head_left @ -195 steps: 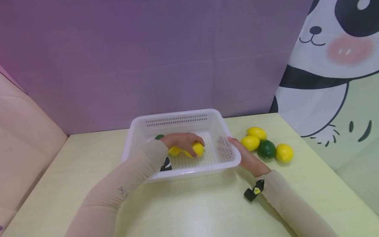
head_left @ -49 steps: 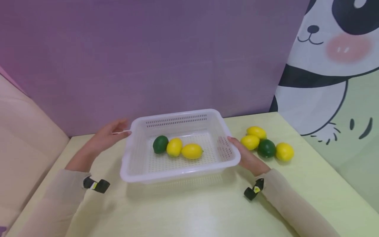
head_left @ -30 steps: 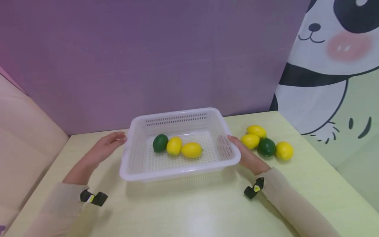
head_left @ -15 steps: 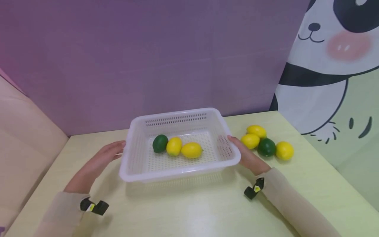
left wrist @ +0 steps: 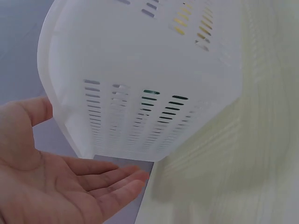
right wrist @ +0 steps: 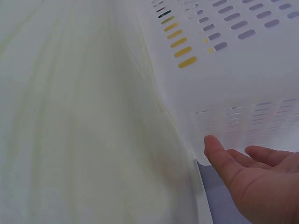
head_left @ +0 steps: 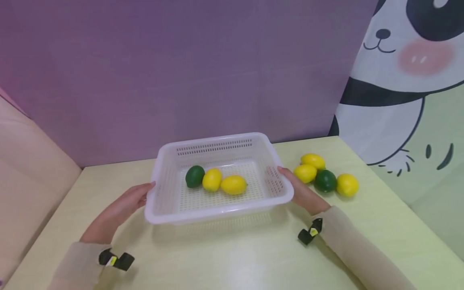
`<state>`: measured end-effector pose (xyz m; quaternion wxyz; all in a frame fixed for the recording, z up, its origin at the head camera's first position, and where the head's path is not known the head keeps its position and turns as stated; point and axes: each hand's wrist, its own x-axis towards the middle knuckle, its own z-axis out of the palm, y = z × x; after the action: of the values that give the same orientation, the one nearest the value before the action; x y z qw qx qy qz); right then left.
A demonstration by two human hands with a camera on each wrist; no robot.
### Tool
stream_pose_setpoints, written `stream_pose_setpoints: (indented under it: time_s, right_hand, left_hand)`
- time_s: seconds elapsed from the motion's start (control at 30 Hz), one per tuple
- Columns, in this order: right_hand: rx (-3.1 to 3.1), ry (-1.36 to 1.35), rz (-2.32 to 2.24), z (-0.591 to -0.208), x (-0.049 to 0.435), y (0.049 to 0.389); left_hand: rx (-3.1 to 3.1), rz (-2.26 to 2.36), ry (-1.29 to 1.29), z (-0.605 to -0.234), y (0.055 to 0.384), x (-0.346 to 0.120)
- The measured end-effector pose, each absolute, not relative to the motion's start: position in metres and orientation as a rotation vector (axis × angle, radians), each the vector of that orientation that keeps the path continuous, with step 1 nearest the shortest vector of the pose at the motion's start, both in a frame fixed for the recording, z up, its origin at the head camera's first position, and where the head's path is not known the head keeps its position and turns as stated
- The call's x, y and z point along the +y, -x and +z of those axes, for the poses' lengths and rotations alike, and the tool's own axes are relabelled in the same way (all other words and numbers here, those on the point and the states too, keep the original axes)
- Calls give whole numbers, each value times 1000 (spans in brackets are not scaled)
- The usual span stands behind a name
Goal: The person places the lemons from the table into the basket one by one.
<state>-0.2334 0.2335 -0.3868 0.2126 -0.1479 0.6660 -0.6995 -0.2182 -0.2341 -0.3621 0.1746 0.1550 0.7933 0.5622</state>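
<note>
A white perforated plastic basket (head_left: 224,209) stands on the pale table. Inside, a dark green rounded fruit (head_left: 195,176) and two lemons (head_left: 233,184) lie in a row. My left hand (head_left: 125,205) is at the basket's left rim. In the left wrist view, the left thumb (left wrist: 37,110) reaches the rim and the straight fingers (left wrist: 119,186) extend below it. My right hand (head_left: 302,191) holds the right rim, thumb at its edge. The right wrist view shows the right fingers (right wrist: 219,156) against the basket's side wall, under the rim.
Right of the basket, close to my right hand, three lemons (head_left: 347,185) and another dark green fruit (head_left: 325,181) lie in a cluster on the table (head_left: 224,257). A purple cloth wall (head_left: 203,80) rises behind the table. A panda picture (head_left: 384,125) covers the right wall.
My left hand has left a lemon inside the basket and moved out to the left rim, lately sliding down along it. My right hand keeps its place, and the fruit at right stay put.
</note>
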Motion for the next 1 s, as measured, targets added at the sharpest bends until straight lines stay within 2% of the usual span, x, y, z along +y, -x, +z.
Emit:
stream_pose_setpoints:
  time_s: [0.27, 0.77, 1.0]
  right_hand:
    - [1834, 427, -1960, -388, 234, 235]
    - [1835, 405, -1945, -388, 233, 233]
    - [1876, 416, -1936, -389, 238, 237]
  left_hand:
    - [2175, 1578, -501, -364, 216, -233]
    - [2162, 1527, -398, -367, 211, -226]
    - [2145, 1503, -474, -366, 211, -221]
